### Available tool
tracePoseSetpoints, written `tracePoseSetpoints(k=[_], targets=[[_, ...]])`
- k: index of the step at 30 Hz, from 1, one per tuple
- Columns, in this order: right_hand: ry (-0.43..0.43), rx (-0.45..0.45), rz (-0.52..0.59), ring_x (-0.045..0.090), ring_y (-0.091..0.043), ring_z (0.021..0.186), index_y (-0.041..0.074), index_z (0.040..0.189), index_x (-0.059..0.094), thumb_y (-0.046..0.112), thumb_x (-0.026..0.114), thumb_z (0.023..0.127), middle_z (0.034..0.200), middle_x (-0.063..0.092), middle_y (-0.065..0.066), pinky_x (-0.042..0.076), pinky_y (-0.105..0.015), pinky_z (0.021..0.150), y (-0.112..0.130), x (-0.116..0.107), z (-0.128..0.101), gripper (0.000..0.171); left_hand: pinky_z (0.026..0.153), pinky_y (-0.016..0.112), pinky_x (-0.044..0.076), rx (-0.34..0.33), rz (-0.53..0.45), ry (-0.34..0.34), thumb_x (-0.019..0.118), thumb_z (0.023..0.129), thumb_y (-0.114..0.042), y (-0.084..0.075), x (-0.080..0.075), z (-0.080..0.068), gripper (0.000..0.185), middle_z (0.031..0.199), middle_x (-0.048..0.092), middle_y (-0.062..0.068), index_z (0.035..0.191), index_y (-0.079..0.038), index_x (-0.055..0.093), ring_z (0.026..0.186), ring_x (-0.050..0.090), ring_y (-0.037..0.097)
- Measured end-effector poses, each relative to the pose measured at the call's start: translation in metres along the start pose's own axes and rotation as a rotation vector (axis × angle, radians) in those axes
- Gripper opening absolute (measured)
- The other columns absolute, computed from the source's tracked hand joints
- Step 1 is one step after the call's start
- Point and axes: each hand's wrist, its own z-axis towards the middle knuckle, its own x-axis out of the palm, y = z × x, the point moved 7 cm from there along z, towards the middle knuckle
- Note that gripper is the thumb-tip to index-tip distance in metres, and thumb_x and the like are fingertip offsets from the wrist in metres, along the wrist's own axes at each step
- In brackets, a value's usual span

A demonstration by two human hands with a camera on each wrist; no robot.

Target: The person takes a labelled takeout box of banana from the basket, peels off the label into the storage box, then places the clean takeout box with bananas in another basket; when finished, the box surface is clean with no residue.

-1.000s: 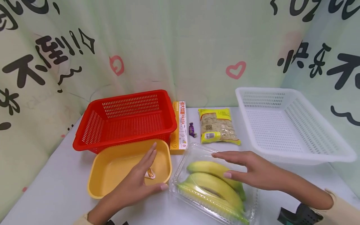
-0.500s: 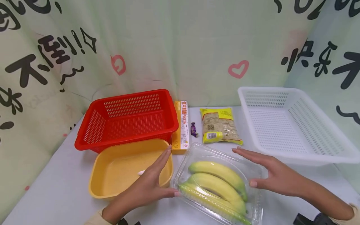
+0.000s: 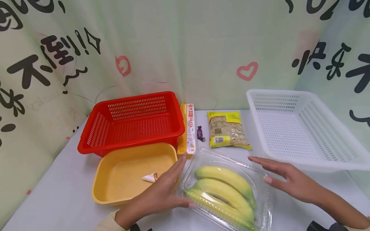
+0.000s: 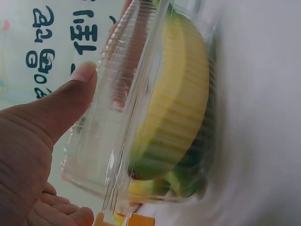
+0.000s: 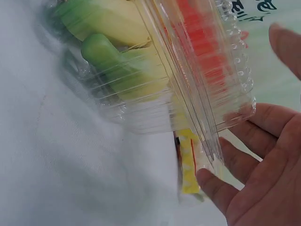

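Both hands were bare, with no rings or gloves to be seen. The left hand (image 3: 157, 197) came out of a pale cream sleeve (image 3: 108, 221), its cuff ending at the wrist. The right hand (image 3: 292, 181) showed a long bare forearm (only a sliver of the same cream cloth appeared at the frame's corner). A dark strap-like piece (image 3: 319, 226) sat below that arm.

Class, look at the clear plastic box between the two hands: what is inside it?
The clear plastic box holds yellow-green bananas, three showing through the shut lid. Whatever lies beneath them is hidden.
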Motion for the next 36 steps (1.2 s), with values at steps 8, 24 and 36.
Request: tracePoseSetpoints(k=[8,24,36], targets=[[0.025,0.089,0.144,0.046,0.002,0.126,0.010,0.139,0.054,0.005,0.055,0.099,0.140,0.054,0.001,0.051,-0.023,0.086,-0.015,0.004,-0.003,0.041,0.114,0.042,0.021,0.040,0.047,0.000,0.085,0.076,-0.024,-0.008,0.010,-0.004,0.112,0.162,0.008,-0.002,0.157,-0.009,0.010,0.146,0.012,0.015],[0.061,0.133,0.360,0.068,-0.015,0.099,0.001,0.129,0.062,0.003,0.048,0.101,0.119,0.068,-0.002,0.057,-0.032,0.071,-0.021,0.007,0.000,0.031,0.112,0.042,0.029,0.042,0.068,-0.089,0.087,0.073,-0.025,-0.013,0.009,-0.003,0.108,0.159,0.022,0.006,0.155,-0.006,0.019,0.142,0.025,0.020],[0.039,0.109,0.302,0.068,-0.013,0.098,0.003,0.130,0.062,-0.001,0.049,0.100,0.122,0.066,0.008,0.057,-0.031,0.069,-0.007,-0.009,-0.003,0.033,0.112,0.040,0.029,0.056,0.061,-0.115,0.087,0.072,-0.028,-0.023,0.006,-0.008,0.101,0.158,0.021,-0.004,0.152,-0.005,0.029,0.142,0.026,0.017]])
